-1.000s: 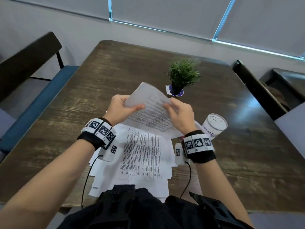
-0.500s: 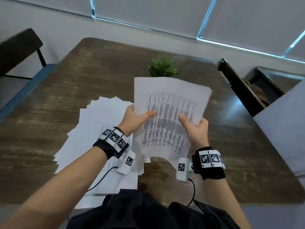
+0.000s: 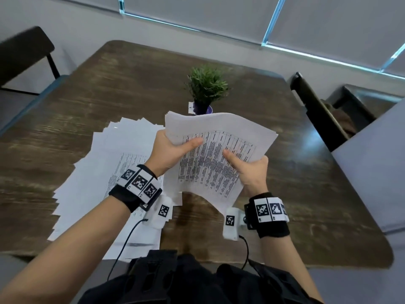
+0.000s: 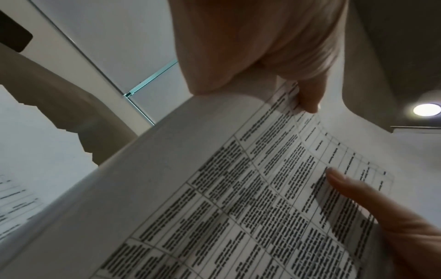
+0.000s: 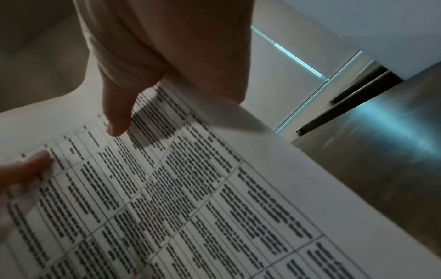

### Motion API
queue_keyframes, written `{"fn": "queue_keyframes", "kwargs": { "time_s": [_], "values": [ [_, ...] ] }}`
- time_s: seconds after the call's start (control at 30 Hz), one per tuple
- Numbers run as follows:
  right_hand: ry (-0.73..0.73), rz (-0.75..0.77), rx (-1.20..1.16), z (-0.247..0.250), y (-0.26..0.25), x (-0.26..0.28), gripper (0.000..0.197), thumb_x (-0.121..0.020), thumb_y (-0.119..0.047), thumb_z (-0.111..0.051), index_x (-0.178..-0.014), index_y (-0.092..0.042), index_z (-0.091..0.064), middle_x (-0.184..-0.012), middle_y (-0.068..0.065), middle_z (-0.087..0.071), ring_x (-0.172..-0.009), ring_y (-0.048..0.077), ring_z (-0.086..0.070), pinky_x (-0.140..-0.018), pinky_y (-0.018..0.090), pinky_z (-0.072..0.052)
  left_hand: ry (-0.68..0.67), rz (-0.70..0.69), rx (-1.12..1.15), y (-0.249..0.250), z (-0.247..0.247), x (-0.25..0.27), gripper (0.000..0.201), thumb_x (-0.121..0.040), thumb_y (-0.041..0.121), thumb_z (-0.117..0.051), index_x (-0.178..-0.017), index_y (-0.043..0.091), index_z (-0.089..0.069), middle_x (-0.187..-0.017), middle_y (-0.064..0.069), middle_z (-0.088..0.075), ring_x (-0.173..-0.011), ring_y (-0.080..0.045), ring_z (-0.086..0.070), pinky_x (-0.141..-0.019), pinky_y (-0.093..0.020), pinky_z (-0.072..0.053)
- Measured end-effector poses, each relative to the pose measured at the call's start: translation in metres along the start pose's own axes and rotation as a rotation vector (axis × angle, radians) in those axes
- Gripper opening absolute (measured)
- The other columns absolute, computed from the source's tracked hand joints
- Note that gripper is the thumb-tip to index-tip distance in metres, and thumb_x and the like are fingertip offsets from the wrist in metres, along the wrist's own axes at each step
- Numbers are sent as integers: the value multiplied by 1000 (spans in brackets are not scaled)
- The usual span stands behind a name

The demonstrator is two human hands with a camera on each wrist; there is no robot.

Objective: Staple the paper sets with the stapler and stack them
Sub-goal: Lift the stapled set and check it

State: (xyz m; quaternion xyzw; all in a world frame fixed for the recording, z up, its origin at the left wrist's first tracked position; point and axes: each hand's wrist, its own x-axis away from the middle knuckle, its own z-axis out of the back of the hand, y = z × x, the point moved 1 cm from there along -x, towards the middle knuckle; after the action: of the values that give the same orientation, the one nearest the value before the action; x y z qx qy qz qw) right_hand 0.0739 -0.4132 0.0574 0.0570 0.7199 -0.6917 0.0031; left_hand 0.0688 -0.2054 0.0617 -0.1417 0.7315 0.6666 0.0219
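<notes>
Big dark wooden table (image 3: 295, 183) fills the scene, and a fanned spread of loose printed sheets (image 3: 105, 172) lies on its near left side. Above the table, just right of that spread, a paper set (image 3: 219, 154) is held up in the air, bowed. The left hand (image 3: 169, 152) pinches its left edge, thumb on top; the right hand (image 3: 252, 170) pinches its right edge likewise. Small potted plant (image 3: 206, 88) sits beyond.

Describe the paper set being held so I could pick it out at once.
On the dark wooden table, loose sheets lie fanned out at the left. The paper set is raised above them, nearer than the small potted plant, pinched by the left hand and right hand.
</notes>
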Motion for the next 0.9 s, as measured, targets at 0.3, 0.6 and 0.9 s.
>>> {"fn": "queue_keyframes", "kwargs": {
  "time_s": [0.3, 0.6, 0.9],
  "values": [
    [-9, 107, -118, 15, -24, -1, 23, -69, 3, -81, -88, -6, -71, -86, 7, -76, -85, 24, -73, -74, 34, -59, -75, -117, -55, 36, -16, -8, 22, -71, 4, -83, -86, 12, -69, -84, 2, -71, -73, -5, -67, -64, -18, -53],
    [12, 175, -98, 42, -22, 0, 23, -70, 2, -79, -89, -7, -70, -83, -1, -76, -84, 16, -73, -71, 28, -58, -55, -44, -48, 29, -33, -13, 27, -70, 12, -86, -91, 17, -71, -90, 1, -70, -79, -4, -66, -66, -18, -52],
    [32, 187, -90, 47, -11, 4, 26, -71, 9, -77, -88, -9, -70, -81, -5, -76, -80, 13, -73, -67, 25, -57, -56, -58, -91, 27, -46, -2, 24, -69, 13, -87, -85, 17, -69, -84, 3, -70, -73, -2, -66, -62, -14, -50]
  ]
}}
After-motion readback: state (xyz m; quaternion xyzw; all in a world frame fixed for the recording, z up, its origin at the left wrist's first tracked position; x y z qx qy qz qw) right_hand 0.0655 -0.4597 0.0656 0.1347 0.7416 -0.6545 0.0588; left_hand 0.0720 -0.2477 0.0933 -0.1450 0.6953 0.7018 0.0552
